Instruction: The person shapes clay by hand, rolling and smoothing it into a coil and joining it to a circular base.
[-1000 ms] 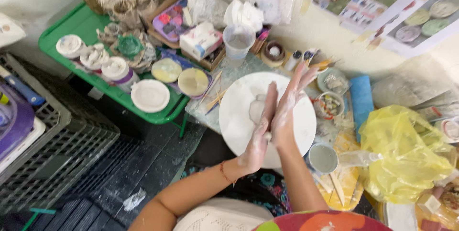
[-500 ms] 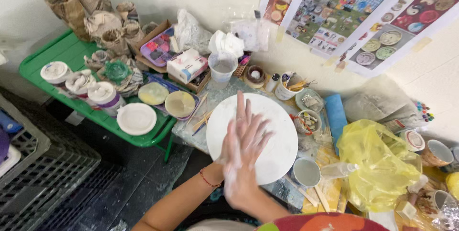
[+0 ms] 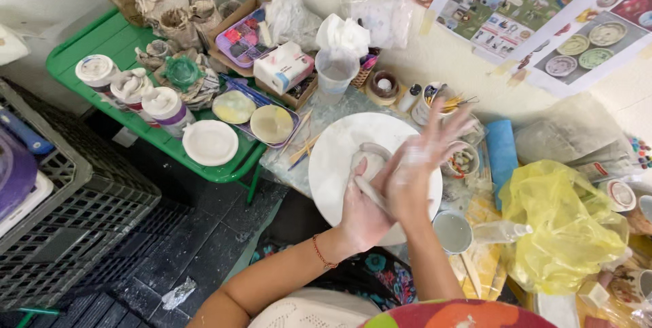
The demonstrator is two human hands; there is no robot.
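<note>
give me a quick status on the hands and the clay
Left hand and right hand pressed palm to palm, rolling a clay coil between them. Above the white round board. Nothing in the way.

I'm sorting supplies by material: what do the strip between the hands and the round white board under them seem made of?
Strip: probably soft pale clay, matte; both hands are dusted whitish.
Round white board: smooth, matte, chalky; possibly plaster or coated wood, the look leaves it open.

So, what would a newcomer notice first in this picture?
First, the two clay-dusted hands pressed together at the centre: the left hand and right hand have a thin clay roll between the palms, above a round white board. Next, the bright yellow plastic bag at the right, and the green table crowded with jars at the left.
</note>
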